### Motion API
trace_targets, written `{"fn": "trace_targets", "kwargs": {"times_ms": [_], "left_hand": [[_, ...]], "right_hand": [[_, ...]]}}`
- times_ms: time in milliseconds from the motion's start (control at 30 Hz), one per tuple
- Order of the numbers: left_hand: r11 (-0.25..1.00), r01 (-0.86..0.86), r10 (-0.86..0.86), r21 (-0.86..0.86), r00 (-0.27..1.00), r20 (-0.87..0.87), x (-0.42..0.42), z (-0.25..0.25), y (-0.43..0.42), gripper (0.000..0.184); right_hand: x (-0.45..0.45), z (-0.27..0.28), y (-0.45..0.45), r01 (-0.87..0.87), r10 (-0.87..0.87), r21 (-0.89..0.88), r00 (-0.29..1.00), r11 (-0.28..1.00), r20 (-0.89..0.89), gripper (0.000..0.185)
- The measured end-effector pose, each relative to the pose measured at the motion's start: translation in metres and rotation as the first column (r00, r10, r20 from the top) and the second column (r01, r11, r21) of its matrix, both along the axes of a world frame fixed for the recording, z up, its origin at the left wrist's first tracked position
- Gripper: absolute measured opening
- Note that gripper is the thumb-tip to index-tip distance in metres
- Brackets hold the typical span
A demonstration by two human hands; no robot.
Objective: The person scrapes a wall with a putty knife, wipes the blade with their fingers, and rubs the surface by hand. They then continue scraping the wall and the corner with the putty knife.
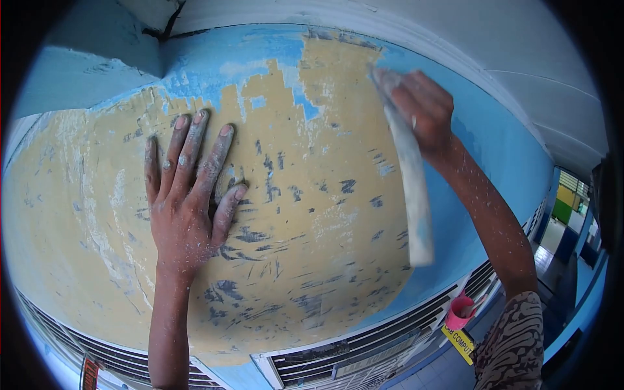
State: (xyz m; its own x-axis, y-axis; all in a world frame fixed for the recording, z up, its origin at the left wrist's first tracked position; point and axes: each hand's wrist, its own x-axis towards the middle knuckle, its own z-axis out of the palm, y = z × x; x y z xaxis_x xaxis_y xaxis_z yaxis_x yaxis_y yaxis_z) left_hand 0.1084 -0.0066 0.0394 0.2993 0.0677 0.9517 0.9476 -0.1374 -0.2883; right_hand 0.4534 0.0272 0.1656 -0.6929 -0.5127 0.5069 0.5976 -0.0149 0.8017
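I have the left hand (185,201) flat on the wall (344,227), the right hand (424,109) grasping a blurred, probably stiff scraper (379,86) — hold its off-wall end.

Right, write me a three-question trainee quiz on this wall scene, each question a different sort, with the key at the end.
1. Multiple choice. On the left hand at the wall, the fingers are:
a) curled into a fist
b) stretched out
c) hidden from view

2. True or false? In the picture, the long pale strip hangs below the right hand.

3. Short answer. What colour is the container just above the yellow sign in the picture?

Key: 1. b; 2. True; 3. Pink
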Motion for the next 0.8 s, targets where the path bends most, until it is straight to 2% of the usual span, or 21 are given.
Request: {"fn": "trace_targets", "kwargs": {"times_ms": [67,133,167,200,367,467,567,600,667,800], "left_hand": [[1.0,0.005,-0.005,0.012,1.0,0.006,0.0,0.001,0.0,0.064],[1.0,-0.015,0.015,0.008,1.0,0.003,0.001,0.001,0.0,0.063],[1.0,-0.014,0.014,0.005,1.0,0.002,0.001,0.002,-0.001,0.063],[1.0,-0.01,0.01,0.002,1.0,0.0,0.001,0.002,-0.002,0.063],[1.0,-0.015,0.015,0.015,1.0,-0.003,0.0,0.001,0.001,0.063],[1.0,-0.013,0.013,0.009,1.0,0.001,0.001,0.001,0.0,0.063],[1.0,-0.012,0.012,0.008,1.0,-0.004,0.0,0.002,-0.001,0.064],[1.0,-0.01,0.01,0.015,1.0,0.0,0.0,0.001,0.0,0.063],[1.0,0.0,0.0,0.013,1.0,-0.002,0.001,0.001,0.0,0.063],[1.0,0.003,-0.003,0.005,1.0,0.004,0.002,0.0,-0.001,0.063]], "right_hand": [[0.003,0.004,-0.002,0.043,-0.045,0.056,0.999,0.997,0.024,0.02],[0.016,0.018,-0.005,0.065,-0.07,-0.054,0.993,0.996,-0.097,0.021],[0.015,0.027,0.005,-0.045,0.04,-0.035,0.99,0.998,-0.134,0.02],[0.01,0.021,0.005,-0.045,0.039,-0.039,0.99,0.998,-0.135,0.02],[0.007,0.018,-0.002,0.055,-0.059,0.07,0.997,0.996,0.052,0.021],[0.005,0.026,-0.001,-0.011,0.011,-0.005,0.997,1.0,-0.075,0.02],[0.003,0.019,0.011,0.018,-0.021,0.074,0.999,0.997,0.032,0.021],[0.004,0.025,0.008,0.014,-0.017,0.081,0.999,0.997,0.034,0.021],[0.013,0.034,-0.002,0.014,-0.014,-0.027,1.0,1.0,-0.001,0.018],[-0.001,0.019,-0.004,-0.028,0.028,-0.003,0.999,1.0,-0.02,0.02]]}}
